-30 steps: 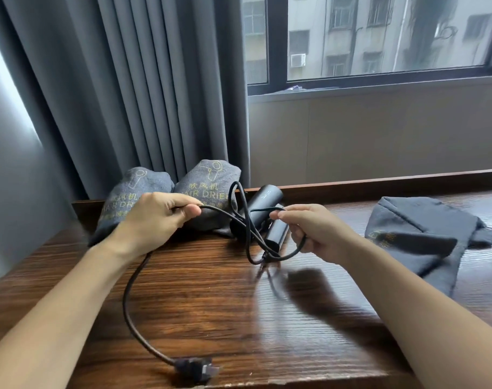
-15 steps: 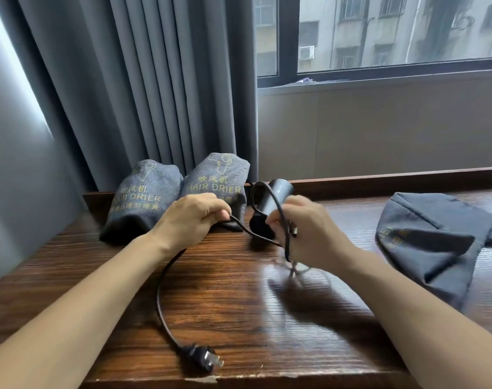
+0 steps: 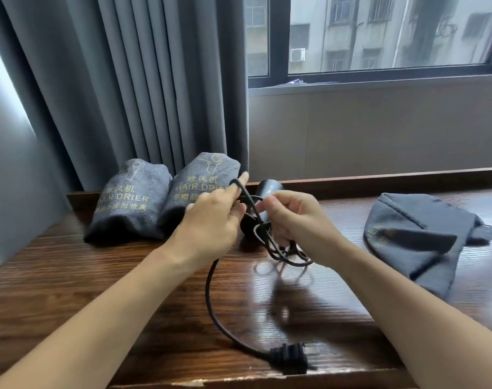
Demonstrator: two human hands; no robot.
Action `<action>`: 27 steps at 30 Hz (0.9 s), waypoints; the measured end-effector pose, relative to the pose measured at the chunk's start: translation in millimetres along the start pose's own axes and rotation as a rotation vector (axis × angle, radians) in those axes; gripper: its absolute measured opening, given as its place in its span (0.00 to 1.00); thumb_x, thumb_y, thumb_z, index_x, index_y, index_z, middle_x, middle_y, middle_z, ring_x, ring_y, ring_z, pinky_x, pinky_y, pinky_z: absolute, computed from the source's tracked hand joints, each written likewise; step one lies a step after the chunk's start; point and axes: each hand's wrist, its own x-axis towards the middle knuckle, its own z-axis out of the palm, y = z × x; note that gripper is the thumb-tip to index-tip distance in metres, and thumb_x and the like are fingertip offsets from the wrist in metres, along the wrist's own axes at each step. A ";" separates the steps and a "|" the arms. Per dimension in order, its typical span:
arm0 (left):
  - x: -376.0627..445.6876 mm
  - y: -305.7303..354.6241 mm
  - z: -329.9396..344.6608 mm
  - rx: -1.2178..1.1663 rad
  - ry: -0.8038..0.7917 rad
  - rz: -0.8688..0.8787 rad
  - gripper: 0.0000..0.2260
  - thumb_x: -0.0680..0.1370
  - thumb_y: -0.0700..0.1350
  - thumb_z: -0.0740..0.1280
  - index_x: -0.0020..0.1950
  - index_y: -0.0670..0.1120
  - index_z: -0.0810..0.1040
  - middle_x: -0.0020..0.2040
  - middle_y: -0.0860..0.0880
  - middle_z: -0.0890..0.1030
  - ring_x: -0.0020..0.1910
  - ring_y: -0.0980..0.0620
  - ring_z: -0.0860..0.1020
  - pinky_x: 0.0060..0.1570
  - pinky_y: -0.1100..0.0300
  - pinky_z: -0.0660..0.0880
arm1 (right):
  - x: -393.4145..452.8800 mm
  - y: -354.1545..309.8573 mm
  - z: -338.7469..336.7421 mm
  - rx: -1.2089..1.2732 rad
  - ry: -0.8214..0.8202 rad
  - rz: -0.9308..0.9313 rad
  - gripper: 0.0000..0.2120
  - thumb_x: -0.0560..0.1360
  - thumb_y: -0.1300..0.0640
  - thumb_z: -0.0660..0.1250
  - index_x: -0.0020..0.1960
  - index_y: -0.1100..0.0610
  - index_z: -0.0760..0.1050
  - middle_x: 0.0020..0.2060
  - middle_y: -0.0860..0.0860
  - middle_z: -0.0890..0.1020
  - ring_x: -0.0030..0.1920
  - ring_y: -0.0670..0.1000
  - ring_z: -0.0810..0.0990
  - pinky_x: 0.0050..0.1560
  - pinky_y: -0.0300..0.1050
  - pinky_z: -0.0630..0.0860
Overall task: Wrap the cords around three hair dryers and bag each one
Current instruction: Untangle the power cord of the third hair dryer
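At the near edge of the table [image 3: 99,290], a dark, glossy wood-grain top with a chipped front lip, a black ribbed plug [image 3: 289,357] is seen lying flat. From it a round, matte black cord [image 3: 211,299] is carried up in a long curve off the wood toward the hands.

The cord is held by the left hand [image 3: 211,226]: a strand is looped over the raised, straight index finger while the other fingers are curled in around it. Several loose loops of the same cord are gathered and gripped in the right hand [image 3: 298,220], whose fingers are clenched round the bundle; the loops hang below the fist, just above the tabletop.

Between and just behind the hands, the dryer [image 3: 267,192], a smooth black cylinder, is partly hidden, held above the table.

To the right, well apart, an empty grey felt-like bag [image 3: 413,242] is laid flat and creased, with a drawstring at its far end.

Further back on the left, two filled bags [image 3: 132,200] of the same coarse grey cloth, rounded and printed in gold, are stood side by side, touching, against pleated grey curtains [image 3: 127,80]. Beyond these a dark-framed window [image 3: 281,37] is seen.
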 end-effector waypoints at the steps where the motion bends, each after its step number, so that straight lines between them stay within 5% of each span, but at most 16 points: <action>1: -0.9 6.2 2.2 -0.083 -0.010 0.006 0.30 0.83 0.50 0.61 0.83 0.65 0.53 0.71 0.52 0.77 0.72 0.49 0.72 0.75 0.42 0.66 | 1.3 -1.4 -3.4 0.075 -0.008 0.027 0.13 0.85 0.57 0.63 0.45 0.59 0.81 0.24 0.48 0.65 0.24 0.47 0.62 0.26 0.42 0.63; 4: -0.4 20.0 2.9 -0.614 -0.099 -0.134 0.45 0.79 0.32 0.67 0.83 0.67 0.48 0.65 0.52 0.79 0.59 0.58 0.77 0.65 0.58 0.75 | 7.8 -5.6 -15.6 0.263 0.069 0.102 0.13 0.86 0.61 0.58 0.45 0.61 0.76 0.24 0.49 0.62 0.23 0.47 0.58 0.29 0.42 0.58; 5: 1.8 18.8 0.4 -0.767 -0.106 -0.196 0.48 0.76 0.28 0.68 0.83 0.65 0.50 0.64 0.49 0.79 0.55 0.56 0.78 0.59 0.58 0.77 | 10.1 -7.8 -21.0 0.330 0.123 0.129 0.13 0.85 0.63 0.57 0.44 0.61 0.75 0.24 0.49 0.62 0.23 0.47 0.58 0.30 0.43 0.57; 7: 2.8 8.2 -4.3 -1.076 -0.099 -0.290 0.48 0.68 0.27 0.68 0.82 0.60 0.60 0.66 0.44 0.79 0.58 0.50 0.79 0.63 0.51 0.76 | 13.9 -11.4 -33.2 0.472 0.218 0.169 0.14 0.83 0.63 0.55 0.41 0.59 0.73 0.25 0.50 0.63 0.23 0.46 0.58 0.31 0.43 0.55; 10: 2.8 -18.0 -10.0 -1.578 -0.191 -0.327 0.32 0.67 0.36 0.66 0.72 0.49 0.76 0.66 0.45 0.80 0.69 0.42 0.76 0.74 0.40 0.66 | 16.3 -14.0 -46.2 0.578 0.311 0.207 0.16 0.83 0.56 0.56 0.39 0.57 0.73 0.22 0.47 0.57 0.22 0.46 0.53 0.28 0.42 0.50; 12: 3.1 -28.8 -11.4 -1.757 -0.175 -0.356 0.15 0.77 0.44 0.64 0.62 0.46 0.79 0.53 0.48 0.83 0.64 0.42 0.81 0.72 0.39 0.69 | 17.7 -12.7 -50.0 0.529 0.344 0.208 0.17 0.84 0.52 0.58 0.40 0.57 0.75 0.20 0.46 0.55 0.20 0.46 0.51 0.26 0.40 0.49; 13: 3.3 -33.1 -10.0 -1.743 -0.141 -0.401 0.09 0.80 0.47 0.64 0.57 0.46 0.79 0.41 0.50 0.80 0.52 0.46 0.84 0.67 0.42 0.74 | 18.2 -12.2 -51.0 0.502 0.355 0.211 0.16 0.84 0.51 0.60 0.42 0.57 0.77 0.20 0.46 0.54 0.20 0.46 0.52 0.24 0.39 0.51; 15: 4.4 -38.3 -2.8 -1.489 -0.097 -0.567 0.09 0.85 0.48 0.63 0.50 0.45 0.77 0.27 0.54 0.68 0.28 0.53 0.74 0.48 0.52 0.80 | 19.6 -10.9 -53.3 0.478 0.360 0.233 0.14 0.85 0.53 0.59 0.49 0.59 0.79 0.22 0.46 0.55 0.21 0.46 0.53 0.23 0.39 0.55; 17: 4.9 -43.5 11.2 -1.141 -0.062 -0.679 0.08 0.86 0.45 0.61 0.49 0.45 0.73 0.26 0.53 0.62 0.21 0.55 0.63 0.31 0.57 0.76 | 21.1 -9.6 -56.5 0.478 0.360 0.282 0.14 0.85 0.57 0.56 0.54 0.61 0.80 0.24 0.47 0.60 0.22 0.46 0.55 0.23 0.38 0.57; 19: 2.6 -50.6 25.1 -0.755 -0.012 -0.682 0.05 0.84 0.41 0.63 0.49 0.45 0.72 0.29 0.51 0.67 0.21 0.54 0.66 0.29 0.57 0.77 | 22.1 -8.3 -57.0 0.446 0.377 0.316 0.14 0.84 0.60 0.55 0.57 0.63 0.78 0.26 0.49 0.64 0.22 0.46 0.57 0.24 0.38 0.56; 20: 0.8 -51.9 29.5 -0.551 0.030 -0.634 0.04 0.82 0.42 0.65 0.54 0.44 0.72 0.34 0.50 0.73 0.26 0.52 0.72 0.35 0.53 0.81 | 22.1 -7.5 -55.6 0.418 0.388 0.314 0.14 0.84 0.59 0.55 0.58 0.63 0.78 0.26 0.50 0.63 0.22 0.46 0.56 0.24 0.37 0.55; 22: -3.2 -57.2 40.1 -0.100 0.127 -0.434 0.22 0.79 0.45 0.71 0.70 0.46 0.68 0.53 0.47 0.76 0.49 0.47 0.77 0.56 0.46 0.77 | 21.4 -6.9 -51.5 0.377 0.403 0.279 0.13 0.86 0.57 0.56 0.57 0.61 0.78 0.25 0.50 0.58 0.21 0.46 0.54 0.22 0.37 0.54; 23: -4.8 -56.7 41.9 0.092 0.217 -0.251 0.24 0.77 0.46 0.74 0.71 0.48 0.70 0.58 0.47 0.75 0.56 0.45 0.74 0.59 0.45 0.74 | 20.8 -7.5 -49.8 0.372 0.394 0.253 0.13 0.86 0.56 0.56 0.56 0.60 0.77 0.25 0.50 0.56 0.21 0.46 0.53 0.22 0.36 0.54; 25: -7.3 -46.0 40.1 0.330 0.349 0.110 0.08 0.79 0.51 0.72 0.56 0.51 0.81 0.52 0.50 0.78 0.54 0.44 0.74 0.55 0.45 0.70 | 19.4 -9.1 -48.9 0.391 0.341 0.206 0.13 0.87 0.57 0.55 0.54 0.59 0.77 0.25 0.49 0.55 0.21 0.46 0.52 0.22 0.35 0.54; 27: -6.3 -37.1 41.1 0.275 0.201 0.141 0.19 0.82 0.63 0.60 0.40 0.53 0.79 0.39 0.55 0.78 0.46 0.47 0.75 0.53 0.47 0.68 | 17.9 -10.5 -49.3 0.441 0.281 0.169 0.13 0.87 0.58 0.54 0.53 0.58 0.77 0.26 0.49 0.54 0.23 0.46 0.52 0.22 0.35 0.53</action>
